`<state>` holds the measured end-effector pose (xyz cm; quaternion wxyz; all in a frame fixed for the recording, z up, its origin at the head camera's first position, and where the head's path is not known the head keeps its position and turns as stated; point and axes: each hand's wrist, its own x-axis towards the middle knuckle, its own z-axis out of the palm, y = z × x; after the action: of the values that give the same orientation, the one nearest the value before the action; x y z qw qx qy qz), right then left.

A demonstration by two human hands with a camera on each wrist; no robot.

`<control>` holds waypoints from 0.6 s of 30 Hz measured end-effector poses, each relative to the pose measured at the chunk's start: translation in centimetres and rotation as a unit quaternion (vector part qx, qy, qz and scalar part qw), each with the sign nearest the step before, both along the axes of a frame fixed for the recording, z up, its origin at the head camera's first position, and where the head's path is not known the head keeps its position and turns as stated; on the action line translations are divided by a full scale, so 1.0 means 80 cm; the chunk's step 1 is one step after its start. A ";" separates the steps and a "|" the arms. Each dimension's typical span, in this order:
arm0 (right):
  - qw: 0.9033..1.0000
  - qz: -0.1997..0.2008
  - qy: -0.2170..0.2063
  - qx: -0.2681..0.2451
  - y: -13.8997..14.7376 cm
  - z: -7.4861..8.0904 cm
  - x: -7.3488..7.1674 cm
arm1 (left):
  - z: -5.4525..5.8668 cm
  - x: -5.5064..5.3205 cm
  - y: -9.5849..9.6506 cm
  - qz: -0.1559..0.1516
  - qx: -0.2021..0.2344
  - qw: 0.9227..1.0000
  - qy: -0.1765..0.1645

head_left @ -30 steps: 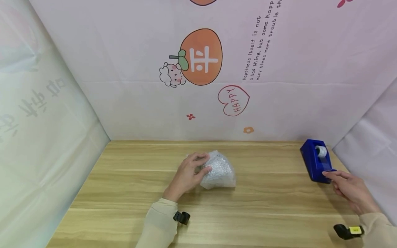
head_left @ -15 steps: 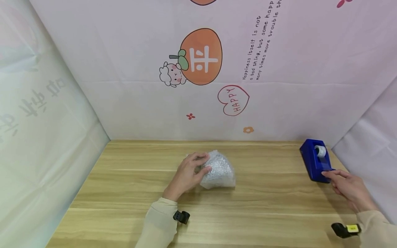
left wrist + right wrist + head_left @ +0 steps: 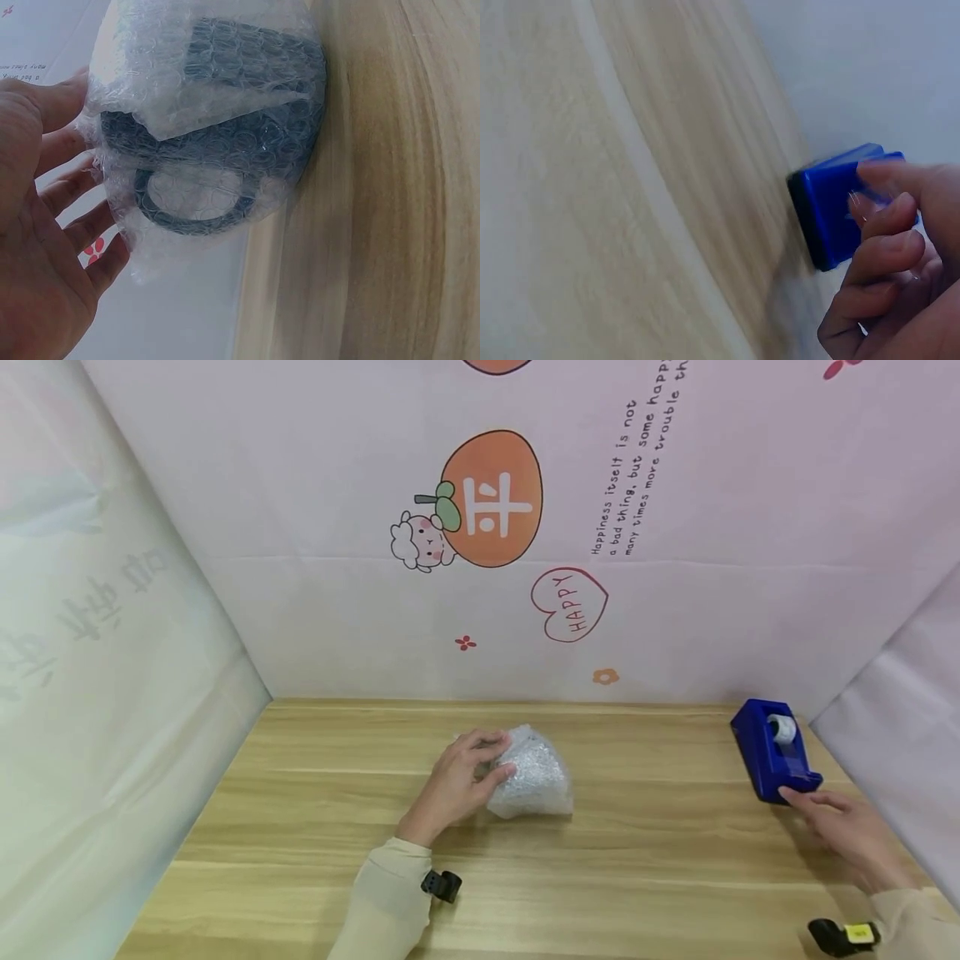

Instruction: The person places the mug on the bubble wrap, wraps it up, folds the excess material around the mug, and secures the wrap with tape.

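A dark mug with a looped handle (image 3: 196, 225) shows through the bubble wrap (image 3: 534, 781) around it. My left hand (image 3: 457, 783) holds the wrapped mug from the left, thumb and fingers curved round the wrap's crumpled end. At the right, a blue tape dispenser (image 3: 765, 760) with a white-cored roll of clear tape (image 3: 782, 729) stands on the table. My right hand (image 3: 851, 837) is at the dispenser's front, just below its cutter. In the right wrist view its thumb and index finger pinch a clear glinting strip of tape (image 3: 855, 201), with the other fingers curled.
The wood-grain table (image 3: 645, 868) runs back to a printed white cloth wall (image 3: 337, 610). Cloth also hangs at the left (image 3: 97, 735) and right, with the right one close beside the dispenser and right hand.
My right hand has drawn slightly down from the dispenser's cutter toward its lower front. My left hand and the wrapped mug stay in place; the head view shifts a little.
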<state>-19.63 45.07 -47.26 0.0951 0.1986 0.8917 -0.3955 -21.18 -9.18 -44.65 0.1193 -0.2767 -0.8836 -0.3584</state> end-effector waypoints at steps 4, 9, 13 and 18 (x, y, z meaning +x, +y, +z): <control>0.999 0.044 0.010 -0.010 -0.008 0.011 0.004 | -0.001 0.000 0.000 0.002 0.001 1.000 0.008; 0.994 0.099 0.028 -0.023 -0.025 0.027 0.011 | 0.000 -0.002 0.001 -0.002 0.002 1.000 0.013; 0.990 0.129 0.046 -0.022 -0.042 0.037 0.015 | 0.000 -0.002 0.001 -0.001 0.001 1.000 0.007; 0.975 0.154 0.128 -0.097 -0.064 0.041 0.014 | 0.000 -0.001 0.003 -0.001 0.003 1.000 0.005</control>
<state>-18.51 39.94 -43.98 0.0585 -0.0038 0.8737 -0.4830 -21.29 -8.98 -44.68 0.1244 -0.2796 -0.8815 -0.3597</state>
